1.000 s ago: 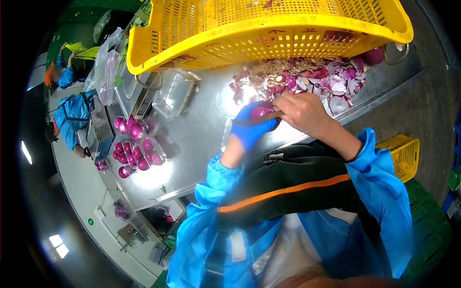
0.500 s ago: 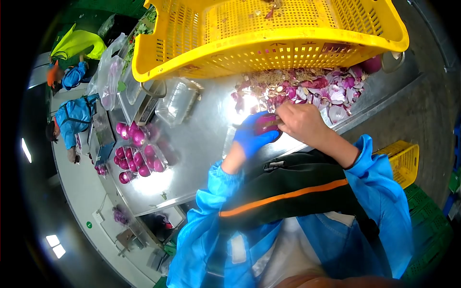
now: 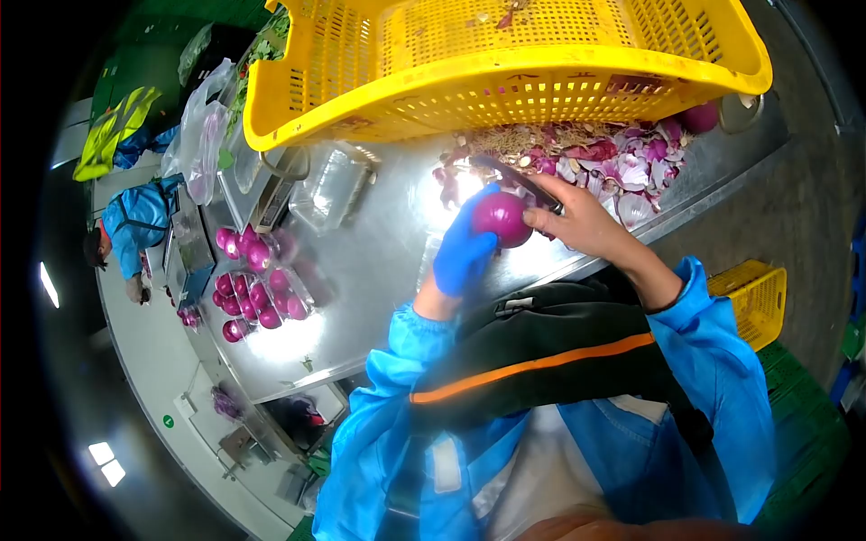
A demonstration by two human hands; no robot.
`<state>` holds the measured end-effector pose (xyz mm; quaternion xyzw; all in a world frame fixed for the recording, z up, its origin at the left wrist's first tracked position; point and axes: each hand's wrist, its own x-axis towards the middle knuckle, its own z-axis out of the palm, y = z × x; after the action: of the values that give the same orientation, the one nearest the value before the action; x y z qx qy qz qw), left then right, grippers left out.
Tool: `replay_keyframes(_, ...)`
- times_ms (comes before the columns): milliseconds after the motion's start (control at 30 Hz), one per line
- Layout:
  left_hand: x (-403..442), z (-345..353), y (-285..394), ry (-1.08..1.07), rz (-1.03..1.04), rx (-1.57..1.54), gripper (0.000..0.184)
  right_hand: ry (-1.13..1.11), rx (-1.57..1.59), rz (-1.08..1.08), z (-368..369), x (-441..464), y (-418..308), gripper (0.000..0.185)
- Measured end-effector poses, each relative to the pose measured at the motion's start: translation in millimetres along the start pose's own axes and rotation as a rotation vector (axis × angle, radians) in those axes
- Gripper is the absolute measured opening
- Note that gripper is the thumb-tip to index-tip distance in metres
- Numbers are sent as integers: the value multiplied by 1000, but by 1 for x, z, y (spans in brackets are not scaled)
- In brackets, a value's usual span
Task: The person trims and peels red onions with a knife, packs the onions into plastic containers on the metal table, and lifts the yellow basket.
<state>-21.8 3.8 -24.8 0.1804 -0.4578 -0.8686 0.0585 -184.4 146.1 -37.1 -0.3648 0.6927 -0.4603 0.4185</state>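
My left hand (image 3: 460, 254), in a blue glove, is wrapped around a shiny red onion (image 3: 502, 220) above the steel table. In my bare right hand (image 3: 585, 219) is a knife (image 3: 539, 191), its dark curved shape running along the onion's far side; part of it is blurred. The right thumb rests against the onion. Just beyond both hands lies a heap of purple onion skins (image 3: 622, 171) and dry roots (image 3: 532, 140).
A large yellow crate (image 3: 505, 72) stands tilted at the table's far side, one onion (image 3: 699, 118) beside it. Leftward are clear plastic trays (image 3: 334, 189), a scale (image 3: 271, 207) and packed onions (image 3: 257, 298). Two co-workers, one in a blue jacket (image 3: 140, 216), are at far left.
The onion has turned to show its smooth round side, and the knife has swung away to its far side. At far left, the co-worker with the yellow-green garment has shifted.
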Motion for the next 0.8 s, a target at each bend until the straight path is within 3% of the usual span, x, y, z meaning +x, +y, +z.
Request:
replay_keyframes(33, 3, 9, 2, -16, 22, -123, 77, 37, 31, -44, 3, 2, 2, 60)
replay_keyframes(133, -4, 5, -7, 163, -230, -106, 69, 81, 55, -104, 9, 6, -2, 52)
replay_keyframes(233, -9, 9, -1, 123, -303, 204, 68, 144, -95, -124, 18, 1, -15, 45)
replay_keyframes(267, -9, 8, -7, 158, -266, 213, 68, 123, -13, -55, 16, 1, -20, 40)
replay_keyframes(367, -7, 10, -10, 141, -15, 632, 75, 368, -148, -145, 30, 12, 4, 35)
replay_keyframes(467, -12, 8, -9, 99, 53, 768, 76, 454, -151, 9, 21, 28, 20, 35)
replay_keyframes(500, -14, 6, -9, 105, 67, 746, 74, 478, -128, 67, 15, 31, 28, 36)
replay_keyframes(567, -17, 2, -11, 129, 99, 703, 72, 356, -158, -38, 2, 16, 3, 38)
replay_keyframes(667, -11, -9, -5, 185, -50, 241, 63, 240, -247, -61, 0, -10, -24, 31)
replay_keyframes(800, -10, -7, -1, 230, -1, 122, 49, 314, -569, -423, 6, -27, -13, 24)
